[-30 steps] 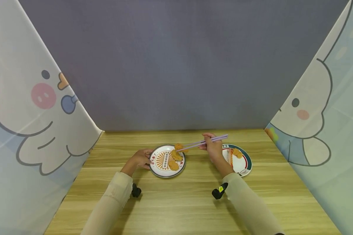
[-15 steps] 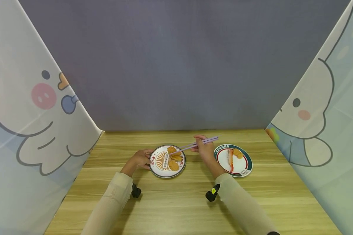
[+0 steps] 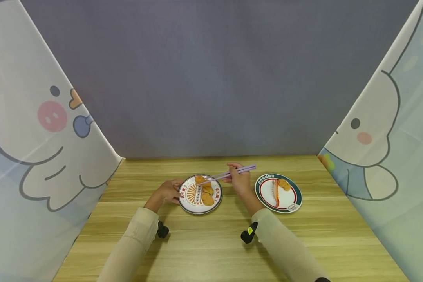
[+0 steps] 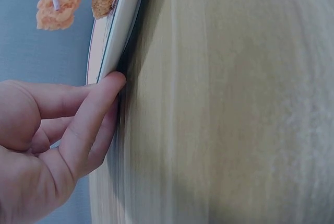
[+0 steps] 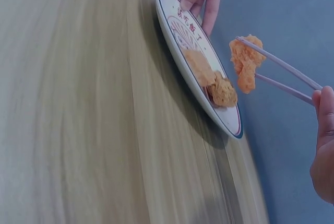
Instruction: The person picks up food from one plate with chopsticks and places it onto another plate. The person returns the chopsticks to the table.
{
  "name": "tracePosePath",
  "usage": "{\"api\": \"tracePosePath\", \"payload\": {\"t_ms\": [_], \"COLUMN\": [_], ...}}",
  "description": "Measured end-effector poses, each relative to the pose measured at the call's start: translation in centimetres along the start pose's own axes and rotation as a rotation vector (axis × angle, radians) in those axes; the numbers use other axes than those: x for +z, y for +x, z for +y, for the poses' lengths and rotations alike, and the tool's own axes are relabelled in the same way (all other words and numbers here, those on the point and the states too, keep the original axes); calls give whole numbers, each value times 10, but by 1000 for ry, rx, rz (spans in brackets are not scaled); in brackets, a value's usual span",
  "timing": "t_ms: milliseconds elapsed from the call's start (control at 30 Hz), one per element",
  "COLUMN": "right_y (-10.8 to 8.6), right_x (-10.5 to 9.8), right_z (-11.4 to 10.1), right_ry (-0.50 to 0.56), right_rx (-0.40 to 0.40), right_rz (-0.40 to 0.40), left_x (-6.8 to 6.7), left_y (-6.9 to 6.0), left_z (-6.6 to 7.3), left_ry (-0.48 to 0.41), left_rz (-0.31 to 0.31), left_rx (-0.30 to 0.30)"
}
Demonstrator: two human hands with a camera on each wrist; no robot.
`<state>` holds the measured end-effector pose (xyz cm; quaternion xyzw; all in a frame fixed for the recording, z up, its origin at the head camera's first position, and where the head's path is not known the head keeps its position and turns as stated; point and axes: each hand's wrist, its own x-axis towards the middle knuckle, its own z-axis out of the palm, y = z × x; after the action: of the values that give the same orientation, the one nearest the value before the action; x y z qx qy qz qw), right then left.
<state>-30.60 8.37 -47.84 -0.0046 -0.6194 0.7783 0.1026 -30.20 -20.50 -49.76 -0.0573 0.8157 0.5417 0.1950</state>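
My left hand [image 3: 167, 190] pinches the left rim of a white plate [image 3: 187, 203] with a dark edge and an orange sunburst print, thumb over the rim. My right hand [image 3: 239, 181] holds lilac chopsticks [image 3: 246, 169], coming from the right above this plate. Between the chopstick tips is a golden piece of fried chicken [image 5: 245, 59], raised clear of the plate in the right wrist view. Other fried pieces [image 3: 208, 199] lie on the plate's right half. In the left wrist view, my left fingers [image 4: 88, 125] meet the plate's rim.
To the right stands a second plate [image 3: 290, 200] with a green and red border. On it lie a red-and-white shrimp-like piece [image 3: 276, 192] and one fried piece [image 3: 284, 184]. A wooden table [image 3: 211, 250] carries both plates, with a grey backdrop [image 3: 218, 78] behind and cartoon-printed sheets either side.
My right hand has moved left with the chopsticks, carrying the fried chicken from the plate's right side toward its upper middle. My left hand has stayed on the rim.
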Motion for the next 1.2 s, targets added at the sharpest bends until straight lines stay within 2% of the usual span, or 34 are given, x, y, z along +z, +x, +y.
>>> {"api": "tracePosePath", "payload": {"t_ms": [367, 600, 933, 1200], "right_y": [-4, -11, -16, -17], "right_x": [20, 31, 35, 32], "right_z": [11, 16, 23, 24], "right_ry": [-37, -32, -33, -18], "right_rx": [11, 15, 50, 34], "right_rz": [-20, 21, 12, 21], "left_x": [1, 1, 1, 1], "left_y": [3, 3, -1, -3], "left_z": [-2, -1, 2, 4], "left_ry": [2, 12, -15, -17], "left_rz": [0, -10, -22, -25], "left_rx": [0, 1, -10, -14]}}
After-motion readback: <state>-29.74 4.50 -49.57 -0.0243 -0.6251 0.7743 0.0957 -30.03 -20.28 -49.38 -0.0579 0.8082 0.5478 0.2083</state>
